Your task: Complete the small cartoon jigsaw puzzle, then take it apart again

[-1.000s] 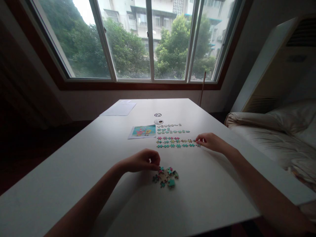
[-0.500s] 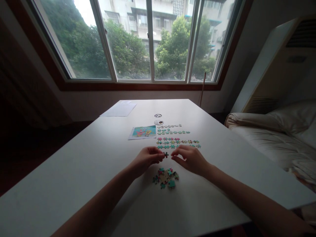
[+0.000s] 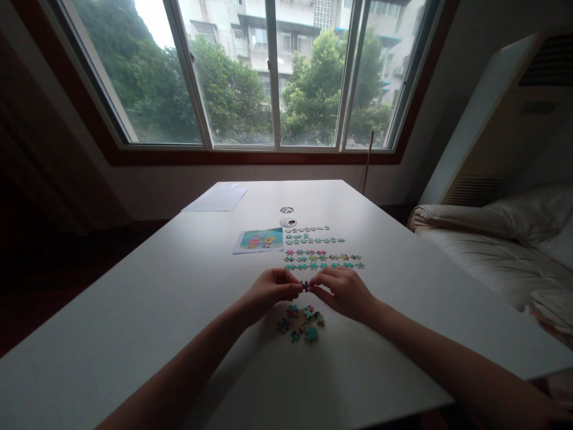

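Note:
Between my two hands a small dark jigsaw piece (image 3: 305,286) is held just above the table. My left hand (image 3: 273,288) pinches its left side between thumb and fingertips. From the other side, the thumb and index finger of my right hand (image 3: 342,289) close on its right edge. Nearer to me lies a loose heap of jigsaw pieces (image 3: 311,334), mostly teal and multicoloured, some showing their plain backs. Beyond my hands, rows of jigsaw pieces (image 3: 313,266) are laid out side by side. A colourful cartoon picture sheet (image 3: 262,239) lies left of those rows.
Two round, flat items (image 3: 287,223) lie past the rows on the white table (image 3: 188,340). White paper (image 3: 215,199) rests at the far left corner. A cushioned seat (image 3: 487,239) stands to the right, and a window (image 3: 242,89) is behind the table.
My right hand has moved left and its fingers have closed on the piece. My left hand has shifted slightly right and toward me, still pinching it.

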`<state>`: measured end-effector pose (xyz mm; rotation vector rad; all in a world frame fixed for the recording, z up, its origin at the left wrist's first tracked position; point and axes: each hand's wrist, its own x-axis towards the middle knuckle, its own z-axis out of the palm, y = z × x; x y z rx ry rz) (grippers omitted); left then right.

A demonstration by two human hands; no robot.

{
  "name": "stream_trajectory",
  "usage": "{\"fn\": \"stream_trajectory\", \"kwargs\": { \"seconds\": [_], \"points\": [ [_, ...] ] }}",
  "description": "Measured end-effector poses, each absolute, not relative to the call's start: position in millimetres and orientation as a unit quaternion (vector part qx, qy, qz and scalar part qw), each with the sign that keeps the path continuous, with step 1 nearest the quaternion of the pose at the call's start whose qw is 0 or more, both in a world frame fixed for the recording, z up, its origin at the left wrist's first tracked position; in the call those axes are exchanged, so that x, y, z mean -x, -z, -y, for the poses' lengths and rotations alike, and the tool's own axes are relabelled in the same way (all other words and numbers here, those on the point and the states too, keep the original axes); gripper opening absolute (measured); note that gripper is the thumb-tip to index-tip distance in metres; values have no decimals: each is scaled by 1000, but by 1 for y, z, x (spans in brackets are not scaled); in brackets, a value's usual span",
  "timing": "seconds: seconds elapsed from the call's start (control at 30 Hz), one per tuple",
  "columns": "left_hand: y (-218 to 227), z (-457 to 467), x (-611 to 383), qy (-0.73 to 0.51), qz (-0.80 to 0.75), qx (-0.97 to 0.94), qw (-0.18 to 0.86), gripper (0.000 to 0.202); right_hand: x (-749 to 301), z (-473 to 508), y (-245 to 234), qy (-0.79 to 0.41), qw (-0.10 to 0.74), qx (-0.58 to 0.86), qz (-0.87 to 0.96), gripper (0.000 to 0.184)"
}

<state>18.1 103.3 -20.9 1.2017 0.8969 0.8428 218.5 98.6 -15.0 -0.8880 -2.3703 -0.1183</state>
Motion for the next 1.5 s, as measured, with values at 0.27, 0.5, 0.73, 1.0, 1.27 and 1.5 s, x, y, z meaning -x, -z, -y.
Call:
{"fn": "stream_trajectory", "kwargs": {
  "seconds": [0.27,0.5,0.73,1.0,1.27,1.5],
  "points": [
    [19,-104,-19,-361,-384,-564,636,25,-221,-100,16,52,298,326,895,19],
    [14,-104,-6,-256,-413,-812,322,10,-240,-113,9,68,339,361,866,20],
    [2,-102,5,-130,-367,-876,286,16,-267,-130,4,108,362,412,830,23],
    [5,-103,7,-104,-354,-876,310,17,-269,-132,7,102,355,422,828,23],
    [4,-101,7,-93,-345,-880,312,18,-268,-132,9,103,347,436,824,25],
    [2,-101,10,-81,-353,-880,307,18,-275,-148,10,91,272,481,829,25]
  ]
}}
